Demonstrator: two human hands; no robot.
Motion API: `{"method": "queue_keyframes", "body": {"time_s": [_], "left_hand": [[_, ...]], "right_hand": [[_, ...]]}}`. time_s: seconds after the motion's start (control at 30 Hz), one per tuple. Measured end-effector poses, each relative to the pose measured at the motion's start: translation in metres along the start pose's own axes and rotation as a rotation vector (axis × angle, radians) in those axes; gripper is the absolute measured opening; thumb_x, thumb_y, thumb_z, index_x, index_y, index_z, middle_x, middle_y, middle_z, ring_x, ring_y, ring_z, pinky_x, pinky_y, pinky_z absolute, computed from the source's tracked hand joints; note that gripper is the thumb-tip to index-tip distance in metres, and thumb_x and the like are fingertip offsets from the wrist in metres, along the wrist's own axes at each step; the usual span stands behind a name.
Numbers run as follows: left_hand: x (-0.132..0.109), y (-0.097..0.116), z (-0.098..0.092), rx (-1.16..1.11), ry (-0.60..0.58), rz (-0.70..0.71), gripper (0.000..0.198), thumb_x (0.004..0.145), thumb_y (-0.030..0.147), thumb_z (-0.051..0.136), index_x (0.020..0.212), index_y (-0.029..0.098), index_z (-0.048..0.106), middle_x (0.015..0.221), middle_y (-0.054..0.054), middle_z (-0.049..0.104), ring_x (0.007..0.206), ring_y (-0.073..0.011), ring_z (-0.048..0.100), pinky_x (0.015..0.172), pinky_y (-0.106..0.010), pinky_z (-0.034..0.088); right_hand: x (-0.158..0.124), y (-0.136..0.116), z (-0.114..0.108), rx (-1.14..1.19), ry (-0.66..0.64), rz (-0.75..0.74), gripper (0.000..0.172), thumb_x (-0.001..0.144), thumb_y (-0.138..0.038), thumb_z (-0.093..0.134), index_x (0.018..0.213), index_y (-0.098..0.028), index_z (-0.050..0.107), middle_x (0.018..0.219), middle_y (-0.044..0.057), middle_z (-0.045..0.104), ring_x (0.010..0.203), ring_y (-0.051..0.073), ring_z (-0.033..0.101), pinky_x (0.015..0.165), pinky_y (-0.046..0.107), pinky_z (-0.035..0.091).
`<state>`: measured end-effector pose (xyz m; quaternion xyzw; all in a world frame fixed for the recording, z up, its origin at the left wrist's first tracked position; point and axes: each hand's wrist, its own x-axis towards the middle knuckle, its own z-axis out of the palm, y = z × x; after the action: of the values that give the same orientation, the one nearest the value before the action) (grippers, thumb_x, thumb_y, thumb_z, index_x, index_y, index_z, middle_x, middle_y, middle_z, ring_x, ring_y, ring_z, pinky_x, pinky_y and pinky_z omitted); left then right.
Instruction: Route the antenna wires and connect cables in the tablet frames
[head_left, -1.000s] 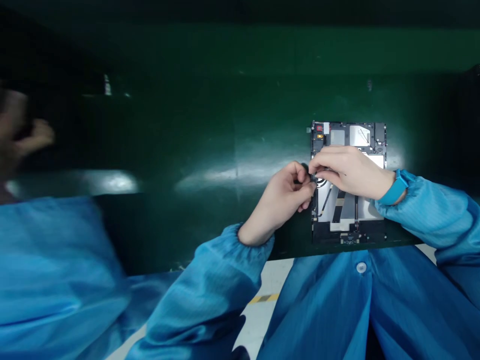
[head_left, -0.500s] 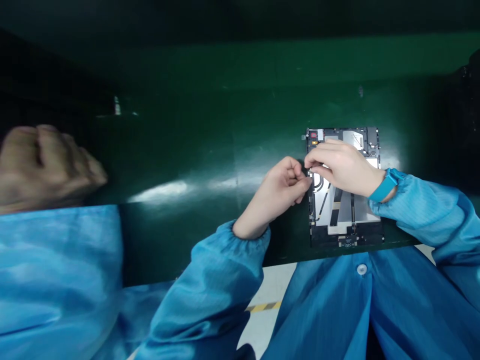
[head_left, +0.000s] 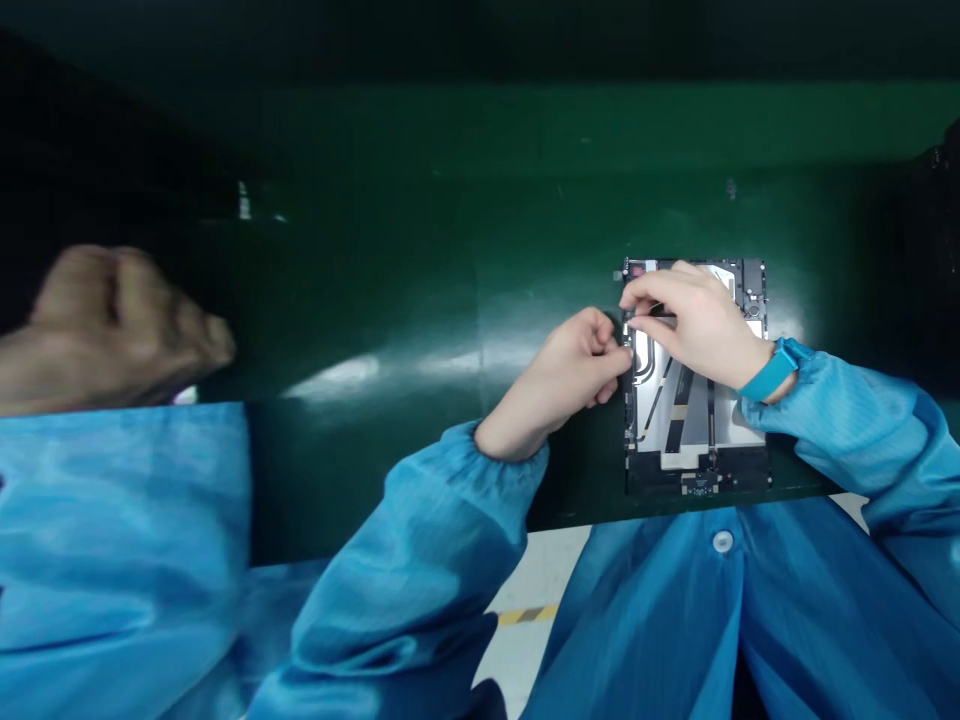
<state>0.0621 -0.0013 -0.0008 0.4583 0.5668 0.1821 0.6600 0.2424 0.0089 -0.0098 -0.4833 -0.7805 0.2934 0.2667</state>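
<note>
- Okay, so what we had in front of us was a flat electronic device (head_left: 696, 420) with its insides showing, lying on the green table (head_left: 375, 300) near the side closest to us.
- Our left hand (head_left: 559, 370) was loosely curled, thumb and fingers drawn in close together, tips right at the device's left long edge.
- Our right hand (head_left: 703, 322) reached over the upper half, forefinger arched and the thumb tip a little apart from it, both just beyond the left hand's fingertips.
- Fair warning: the tips were tiny from up there, so we couldn't tell whether either hand had something thin pinched or was only touching the edge.
- As for the step, we read it as delicate two-handed fingertip work along that left edge; neither hand touched the lower end of the dark strip (head_left: 674, 437).
- What the move called for, in our judgement: a light touch, left fingers steady, right palm kept from pressing on the parts underneath.
- Off to our left, a co-worker's hand (head_left: 135, 325), blurry, above a blue sleeve (head_left: 120, 520), was well apart from all this.
</note>
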Motion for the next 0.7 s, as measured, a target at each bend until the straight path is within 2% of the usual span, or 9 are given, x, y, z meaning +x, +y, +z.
{"method": "queue_keyframes", "body": {"time_s": [0.13, 0.3, 0.47, 0.7], "left_hand": [[0.007, 0.012, -0.001, 0.016, 0.025, -0.027, 0.036, 0.065, 0.002, 0.061, 0.080, 0.025, 0.038, 0.046, 0.014, 0.043, 0.034, -0.0055, 0.038, 0.033, -0.016, 0.023], [0.020, 0.022, -0.003, -0.045, 0.027, -0.009, 0.037, 0.061, 0.001, 0.063, 0.077, 0.024, 0.039, 0.047, 0.014, 0.039, 0.033, -0.0043, 0.037, 0.034, -0.017, 0.018], [0.023, 0.015, -0.005, -0.105, -0.019, 0.031, 0.036, 0.062, 0.005, 0.063, 0.078, 0.025, 0.038, 0.043, 0.015, 0.037, 0.032, -0.0046, 0.034, 0.034, -0.016, 0.019], [0.025, 0.008, -0.002, -0.099, 0.036, 0.116, 0.035, 0.061, 0.006, 0.059, 0.078, 0.025, 0.035, 0.041, 0.015, 0.036, 0.030, -0.0050, 0.035, 0.033, -0.015, 0.019]], "right_hand": [[0.006, 0.001, -0.001, 0.006, 0.079, 0.100, 0.020, 0.087, -0.009, 0.066, 0.103, -0.021, 0.068, 0.092, 0.002, 0.074, 0.089, 0.022, 0.060, 0.083, 0.035, 0.040], [0.006, 0.004, -0.004, 0.068, 0.123, 0.131, 0.020, 0.083, -0.009, 0.066, 0.099, -0.021, 0.068, 0.086, 0.000, 0.073, 0.081, 0.018, 0.062, 0.080, 0.032, 0.044], [0.004, 0.004, -0.003, 0.073, 0.122, 0.132, 0.021, 0.081, -0.008, 0.065, 0.098, -0.021, 0.069, 0.082, -0.001, 0.072, 0.077, 0.016, 0.062, 0.076, 0.029, 0.044], [0.005, 0.004, -0.003, 0.072, 0.134, 0.132, 0.021, 0.081, -0.008, 0.064, 0.097, -0.021, 0.069, 0.081, -0.001, 0.071, 0.076, 0.015, 0.062, 0.074, 0.028, 0.044]]}}
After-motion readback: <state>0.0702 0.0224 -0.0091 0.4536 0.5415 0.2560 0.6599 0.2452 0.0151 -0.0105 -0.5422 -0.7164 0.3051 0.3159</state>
